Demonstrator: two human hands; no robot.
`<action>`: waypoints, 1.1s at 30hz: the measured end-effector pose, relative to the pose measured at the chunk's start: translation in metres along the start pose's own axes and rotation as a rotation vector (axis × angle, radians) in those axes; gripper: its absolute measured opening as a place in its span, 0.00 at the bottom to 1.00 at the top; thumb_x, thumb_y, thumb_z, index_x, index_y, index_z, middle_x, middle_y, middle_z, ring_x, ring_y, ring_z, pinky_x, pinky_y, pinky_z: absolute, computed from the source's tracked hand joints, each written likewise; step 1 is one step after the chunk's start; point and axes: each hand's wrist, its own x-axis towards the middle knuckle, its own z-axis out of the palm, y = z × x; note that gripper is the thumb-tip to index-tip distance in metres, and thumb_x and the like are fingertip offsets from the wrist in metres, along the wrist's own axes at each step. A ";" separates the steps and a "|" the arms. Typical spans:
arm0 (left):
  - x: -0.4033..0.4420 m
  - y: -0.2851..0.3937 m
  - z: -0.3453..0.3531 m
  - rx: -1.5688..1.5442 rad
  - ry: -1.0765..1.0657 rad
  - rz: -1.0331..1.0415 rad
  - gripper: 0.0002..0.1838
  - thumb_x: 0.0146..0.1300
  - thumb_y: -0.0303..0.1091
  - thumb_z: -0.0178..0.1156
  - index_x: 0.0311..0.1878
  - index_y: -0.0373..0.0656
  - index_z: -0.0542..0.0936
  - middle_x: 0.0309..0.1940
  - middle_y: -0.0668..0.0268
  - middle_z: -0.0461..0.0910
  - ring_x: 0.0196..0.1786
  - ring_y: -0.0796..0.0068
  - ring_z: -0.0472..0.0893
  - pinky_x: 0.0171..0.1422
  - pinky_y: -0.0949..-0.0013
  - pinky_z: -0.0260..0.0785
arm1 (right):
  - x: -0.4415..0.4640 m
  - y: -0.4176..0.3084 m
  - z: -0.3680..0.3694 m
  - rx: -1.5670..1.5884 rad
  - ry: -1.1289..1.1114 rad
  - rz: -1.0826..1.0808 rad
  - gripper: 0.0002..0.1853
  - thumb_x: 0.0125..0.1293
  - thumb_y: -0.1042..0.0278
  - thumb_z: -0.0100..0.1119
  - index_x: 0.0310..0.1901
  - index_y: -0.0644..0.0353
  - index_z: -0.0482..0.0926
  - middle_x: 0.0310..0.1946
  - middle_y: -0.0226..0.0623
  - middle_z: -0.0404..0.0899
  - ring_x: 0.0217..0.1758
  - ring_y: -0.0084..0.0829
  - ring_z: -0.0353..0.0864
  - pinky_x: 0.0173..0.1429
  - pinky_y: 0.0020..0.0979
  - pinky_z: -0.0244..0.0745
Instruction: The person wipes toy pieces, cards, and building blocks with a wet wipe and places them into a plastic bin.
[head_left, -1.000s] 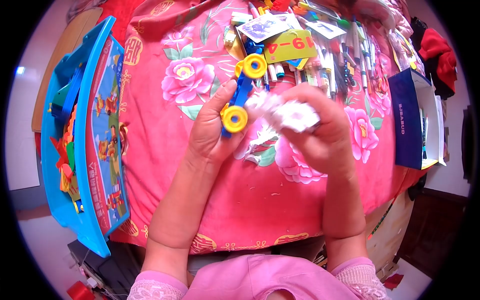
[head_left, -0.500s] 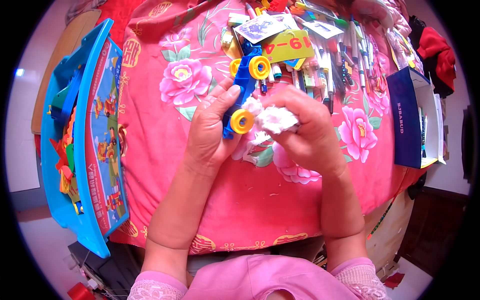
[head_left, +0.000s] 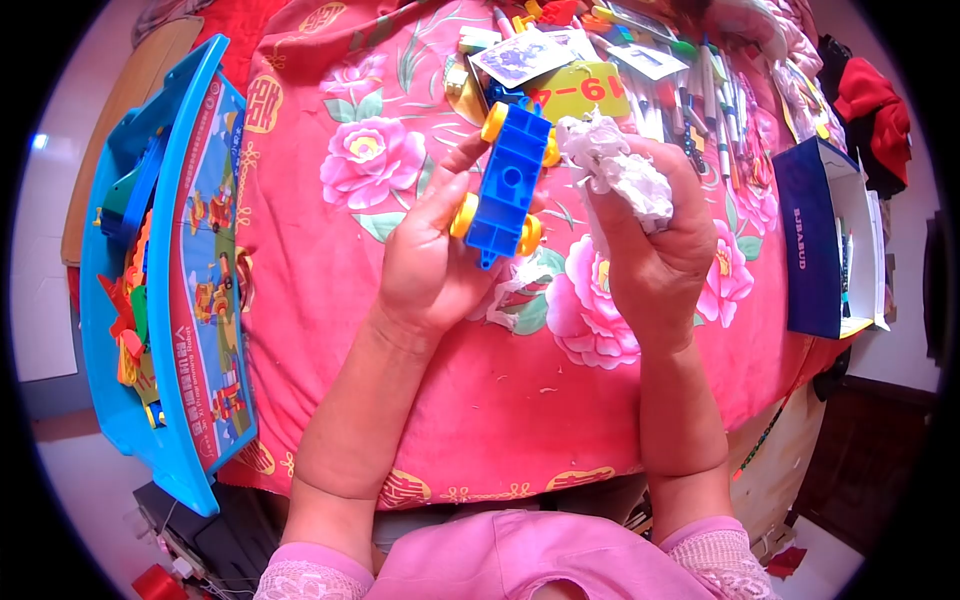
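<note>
In my left hand [head_left: 430,250] rests a blue toy car chassis [head_left: 508,185] with yellow wheels. Its hollow underside faces up toward me, and my fingers curl behind its left side. Crumpled white tissue [head_left: 625,175] is pinched in my right hand [head_left: 665,250], to the right of the chassis and apart from it. A torn scrap of tissue [head_left: 518,295] lies on the cloth just below the chassis. Small white crumbs are scattered nearer to me.
A pink flowered tablecloth [head_left: 480,400] covers the table. At left stands a blue bin [head_left: 215,480] of colourful toy parts. Many pens [head_left: 720,110], cards [head_left: 525,57] and a yellow tag [head_left: 575,92] are heaped at the back. A dark blue box [head_left: 812,235] stands at right.
My right hand has moved the tissue up and right, away from the chassis. My left hand has turned the chassis so its underside shows.
</note>
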 end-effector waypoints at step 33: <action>0.000 0.011 0.003 0.023 0.130 0.109 0.23 0.67 0.46 0.47 0.58 0.40 0.67 0.50 0.52 0.74 0.45 0.61 0.78 0.49 0.59 0.74 | -0.019 -0.007 -0.041 0.503 -0.730 0.772 0.10 0.56 0.75 0.59 0.41 0.62 0.76 0.21 0.31 0.74 0.18 0.18 0.71 0.18 0.19 0.61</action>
